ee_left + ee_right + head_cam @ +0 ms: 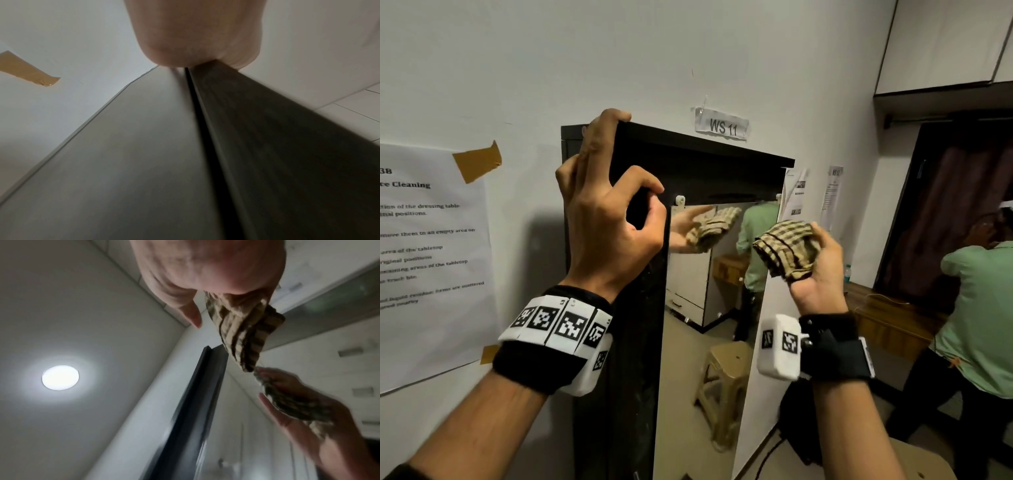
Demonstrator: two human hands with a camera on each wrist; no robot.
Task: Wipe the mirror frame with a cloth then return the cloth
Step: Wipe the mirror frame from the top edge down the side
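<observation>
Apparently the wiping step is about to start: the right hand (816, 267) cups a bunched beige-and-brown checked cloth (787, 251), fingers curled round it, just off the glass at about three o'clock. The left hand (607, 205) hooks its fingers over the dark wooden mirror frame (705, 150) at its eleven o'clock corner, steadying it. Next, I judge, the cloth must be pressed onto the frame. Only the right wrist view shows the round ceiling light (60, 377); only the head view shows the paper label reading WS 11 (722, 126).
</observation>
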